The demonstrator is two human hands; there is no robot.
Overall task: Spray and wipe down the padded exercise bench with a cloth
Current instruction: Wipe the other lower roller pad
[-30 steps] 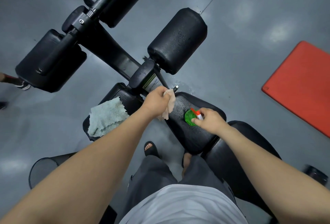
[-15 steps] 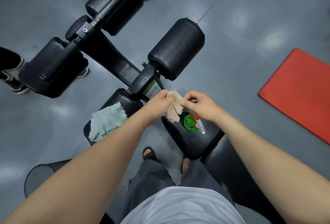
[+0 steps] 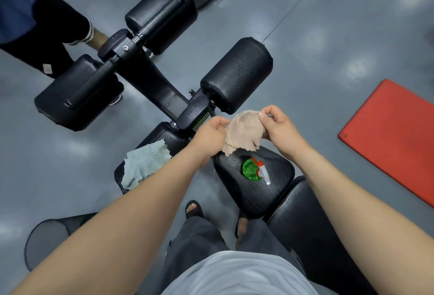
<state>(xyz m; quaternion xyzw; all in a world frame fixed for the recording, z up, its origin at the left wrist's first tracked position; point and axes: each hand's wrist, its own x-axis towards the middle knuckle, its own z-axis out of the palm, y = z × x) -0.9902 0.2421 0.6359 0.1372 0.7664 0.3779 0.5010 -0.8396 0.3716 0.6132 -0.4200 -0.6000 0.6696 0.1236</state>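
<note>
The right hand (image 3: pixel 279 130) no longer rests on the green plastic spray bottle (image 3: pixel 251 170). The bottle now stands free on the wet black padded surface (image 3: pixel 278 177). The right hand is raised and pinches the upper right edge of the thin beige cloth (image 3: pixel 244 131). The left hand (image 3: pixel 210 133), which held the cloth bunched, now grips its left edge, and the cloth hangs spread between both hands. A second person in black trousers (image 3: pixel 47 24) now stands at upper left.
</note>
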